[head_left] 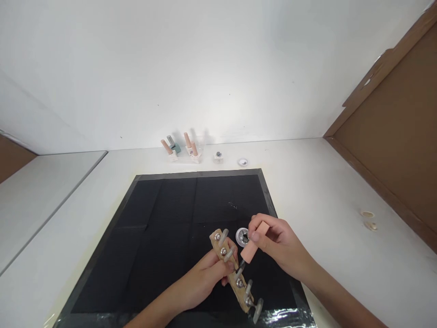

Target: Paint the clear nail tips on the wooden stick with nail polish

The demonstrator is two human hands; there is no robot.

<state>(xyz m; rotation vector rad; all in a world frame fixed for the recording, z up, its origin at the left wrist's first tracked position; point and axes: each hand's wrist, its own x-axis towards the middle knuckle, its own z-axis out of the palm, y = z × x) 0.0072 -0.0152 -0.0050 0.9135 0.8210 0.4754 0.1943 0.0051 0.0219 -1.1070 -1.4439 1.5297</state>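
Wrapped around a wooden nail-tip stand (235,279), my left hand (213,269) holds it tilted above the black mat. Several clear nail tips (223,237) stick out from silver balls along the stand. My right hand (278,239) pinches a nail polish brush by its peach cap (251,248). The dark brush end meets or nearly meets a nail tip near the middle of the stand; contact cannot be made out. Just left of my right fingers, a small round pot (242,237) with silvery contents sits on the mat.
Nail polish bottles (194,155) with peach caps and one grey-green bottle (175,146) stand near the back wall. An uncapped bottle (218,157) and a small round lid (243,162) are beside them. Two small beige pieces (369,220) lie right of the black mat (170,205). Cardboard (396,123) borders the right.
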